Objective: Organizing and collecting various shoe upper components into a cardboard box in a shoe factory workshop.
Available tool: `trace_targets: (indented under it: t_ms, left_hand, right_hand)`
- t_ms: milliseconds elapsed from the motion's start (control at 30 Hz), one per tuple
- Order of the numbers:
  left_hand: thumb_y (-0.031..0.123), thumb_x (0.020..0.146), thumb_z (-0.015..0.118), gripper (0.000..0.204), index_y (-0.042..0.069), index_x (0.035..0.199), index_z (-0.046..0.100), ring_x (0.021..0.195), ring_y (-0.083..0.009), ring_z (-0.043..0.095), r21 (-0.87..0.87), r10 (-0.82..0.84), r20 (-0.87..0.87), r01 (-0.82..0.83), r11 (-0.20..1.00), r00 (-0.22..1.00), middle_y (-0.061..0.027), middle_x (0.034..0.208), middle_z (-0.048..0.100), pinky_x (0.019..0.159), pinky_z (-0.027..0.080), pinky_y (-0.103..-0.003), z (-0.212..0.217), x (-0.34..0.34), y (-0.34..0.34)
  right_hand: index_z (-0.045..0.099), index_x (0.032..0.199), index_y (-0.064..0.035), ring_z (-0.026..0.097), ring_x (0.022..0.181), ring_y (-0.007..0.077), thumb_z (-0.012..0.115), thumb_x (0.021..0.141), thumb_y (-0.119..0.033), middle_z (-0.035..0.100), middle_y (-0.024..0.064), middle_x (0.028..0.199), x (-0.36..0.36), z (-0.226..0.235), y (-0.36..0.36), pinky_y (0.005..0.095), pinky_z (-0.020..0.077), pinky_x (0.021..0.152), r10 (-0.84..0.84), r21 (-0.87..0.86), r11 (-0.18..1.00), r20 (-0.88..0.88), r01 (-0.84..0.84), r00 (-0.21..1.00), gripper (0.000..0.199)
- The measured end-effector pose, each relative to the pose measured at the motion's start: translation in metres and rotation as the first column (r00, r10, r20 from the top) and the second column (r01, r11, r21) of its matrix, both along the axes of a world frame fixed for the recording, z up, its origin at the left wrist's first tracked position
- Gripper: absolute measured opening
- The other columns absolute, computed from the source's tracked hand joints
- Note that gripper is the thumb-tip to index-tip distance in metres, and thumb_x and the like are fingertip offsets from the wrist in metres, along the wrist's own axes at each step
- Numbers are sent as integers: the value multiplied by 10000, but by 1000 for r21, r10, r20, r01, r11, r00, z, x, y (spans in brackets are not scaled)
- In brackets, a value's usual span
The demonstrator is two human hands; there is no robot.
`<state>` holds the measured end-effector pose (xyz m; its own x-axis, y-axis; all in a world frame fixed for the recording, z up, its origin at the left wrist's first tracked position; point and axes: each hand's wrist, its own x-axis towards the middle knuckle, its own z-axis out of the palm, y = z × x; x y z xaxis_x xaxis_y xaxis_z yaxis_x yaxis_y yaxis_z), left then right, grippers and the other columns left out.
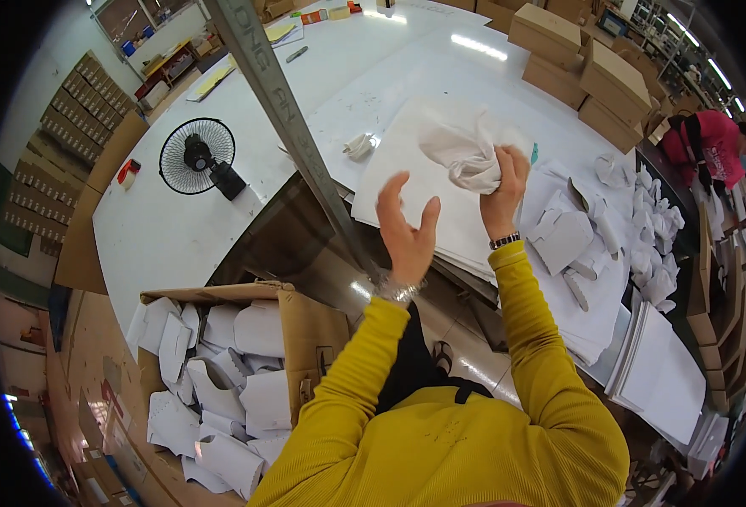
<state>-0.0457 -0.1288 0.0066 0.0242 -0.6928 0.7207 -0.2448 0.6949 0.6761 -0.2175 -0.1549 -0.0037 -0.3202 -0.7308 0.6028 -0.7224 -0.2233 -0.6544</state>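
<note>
My right hand (506,190) is closed around a crumpled sheet of white tissue paper (466,159), lifted over a stack of large white sheets (400,165) on the table. To its left, my left hand (408,228) is empty, thumb and fingers spread, near the front edge of that stack. Several white shaped card pieces (561,238) lie to the right of my right hand. Beyond them is a heap of crumpled white paper (656,224). At the lower left, an uncovered cardboard box (315,334) holds many similar white card pieces (217,389).
A slanted metal post (293,127) rises close to my left hand. A black fan (197,156) stands on the white table (136,245). Brown cartons (614,80) are stacked at the back right, near a person in pink (715,148). More white sheets (660,372) lie at the right.
</note>
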Motion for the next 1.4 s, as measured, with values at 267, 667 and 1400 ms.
trace_targets:
  t_ms: [267,667,1400]
  left_hand:
    - [470,920,390,462,76,1132,507,1008,-251,554,-36,-81,-997,921,389,-5,-101,1153,549,825,490,-401,-17,14,7]
    - [65,853,611,216,3,1039,520,843,-140,549,414,144,-879,576,705,454,-57,924,573,745,478,-273,-14,-10,39]
    - [392,956,433,436,-16,1105,473,847,-100,477,431,28,-637,326,841,770,-56,960,523,681,415,-228,-21,-21,66]
  right_hand:
    - [567,923,12,551,834,93,665,816,-165,549,82,847,74,-19,86,230,435,707,451,114,792,552,-599,701,228]
    - [485,1192,-38,457,1069,375,647,788,-105,439,207,1234,57,15,90,406,408,848,217,161,956,183,-247,959,440]
    - [592,791,-45,559,698,274,661,781,-149,567,109,850,97,36,99,360,447,562,-11,-313,950,-70,-12,997,125]
